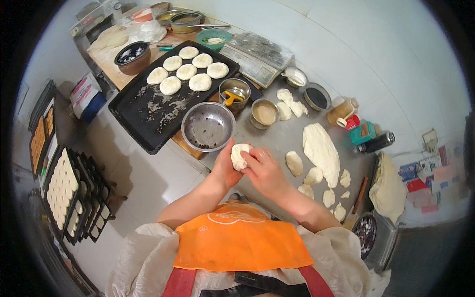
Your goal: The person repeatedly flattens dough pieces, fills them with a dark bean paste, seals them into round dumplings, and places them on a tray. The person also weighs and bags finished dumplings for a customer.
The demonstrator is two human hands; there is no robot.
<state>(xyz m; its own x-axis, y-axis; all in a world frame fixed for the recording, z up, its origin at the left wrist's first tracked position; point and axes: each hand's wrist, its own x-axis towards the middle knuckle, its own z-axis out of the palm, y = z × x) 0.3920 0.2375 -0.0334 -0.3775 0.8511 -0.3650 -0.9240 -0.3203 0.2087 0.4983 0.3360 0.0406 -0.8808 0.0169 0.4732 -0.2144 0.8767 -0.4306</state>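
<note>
A rounded piece of white dough (239, 156) rests in my left hand (223, 167), which cups it from the left and below. My right hand (265, 170) presses its fingers onto the dough's upper face, near the folds. Both hands are raised just in front of the metal worktop (272, 148). Left of them stands a steel bowl (207, 124) with a few dark bits at the bottom. To the right lie a long slab of dough (321, 152) and several smaller dough pieces (294, 163). Flat round dough cakes (186, 72) sit on a black baking tray (148, 122).
A steel pot with a yellow-handled tool (233, 98), a bowl of pale paste (265, 113) and a scale (256, 59) stand behind. Jars (343, 111) line the wall. A rack of dough-filled trays (81, 200) stands at the left. A brown pot (133, 59) is on the wooden board.
</note>
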